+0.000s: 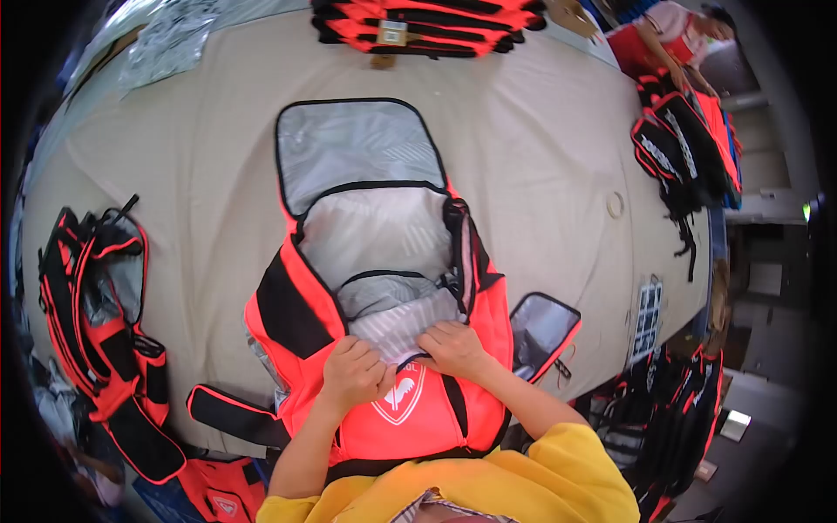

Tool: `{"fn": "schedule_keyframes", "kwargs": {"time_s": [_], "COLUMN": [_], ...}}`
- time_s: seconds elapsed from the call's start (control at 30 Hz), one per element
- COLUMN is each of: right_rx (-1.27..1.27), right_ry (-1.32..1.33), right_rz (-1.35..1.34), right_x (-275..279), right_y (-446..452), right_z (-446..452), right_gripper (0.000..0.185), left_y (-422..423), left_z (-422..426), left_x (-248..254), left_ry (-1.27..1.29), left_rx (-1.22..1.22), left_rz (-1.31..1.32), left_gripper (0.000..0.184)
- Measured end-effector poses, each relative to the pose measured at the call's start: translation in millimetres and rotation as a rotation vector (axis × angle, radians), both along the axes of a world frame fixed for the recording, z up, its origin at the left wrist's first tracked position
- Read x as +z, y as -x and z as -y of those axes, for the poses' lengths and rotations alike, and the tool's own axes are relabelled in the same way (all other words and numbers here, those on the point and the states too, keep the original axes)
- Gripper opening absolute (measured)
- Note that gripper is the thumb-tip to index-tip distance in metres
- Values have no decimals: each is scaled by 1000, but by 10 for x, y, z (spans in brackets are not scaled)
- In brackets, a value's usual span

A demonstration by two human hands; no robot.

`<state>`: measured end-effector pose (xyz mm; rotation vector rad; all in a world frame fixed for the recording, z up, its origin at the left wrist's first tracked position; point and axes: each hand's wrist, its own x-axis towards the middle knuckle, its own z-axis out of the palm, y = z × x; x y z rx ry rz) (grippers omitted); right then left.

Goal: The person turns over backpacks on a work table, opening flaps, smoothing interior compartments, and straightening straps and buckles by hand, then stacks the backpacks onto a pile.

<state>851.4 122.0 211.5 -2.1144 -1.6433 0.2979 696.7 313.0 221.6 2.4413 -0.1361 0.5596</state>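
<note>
My left fingers point(350, 349) and right fingers point(445, 336) curl closed over the near rim of the open red-and-black backpack point(301, 327), which lies before me on the counter point(209, 174).

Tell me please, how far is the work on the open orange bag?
Looks done: the bag has its lid folded back, showing grey lining. In hand: the left hand and right hand grip the opening's front edge. Probably left: closing up, since the lid and the grey-lined flap at the right are open.
</note>
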Motion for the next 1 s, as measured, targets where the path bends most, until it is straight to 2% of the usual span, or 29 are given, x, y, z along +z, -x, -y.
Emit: {"fn": "schedule_keyframes", "kwargs": {"time_s": [0.1, 0.53, 0.6, 1.0], "right_rx": [12, 30, 52, -16], "right_ry": [-5, -61, -89, -150], "right_rz": [-18, -39, -50, 24], "right_x": [-73, -524, -543, -589], "right_y": [32, 58, 46, 81], "right_z": [9, 111, 72, 43], "right_gripper": [37, 36, 35, 30], "left_y": [87, 98, 77, 32], "left_z": [65, 229, 249, 274], "left_x": [-50, -473, -526, -590], "left_ry": [-45, -198, -187, -334], "left_rx": [25, 139, 133, 161], "left_rz": [-80, -122, -49, -25], "left_gripper": [29, 25, 25, 27]}}
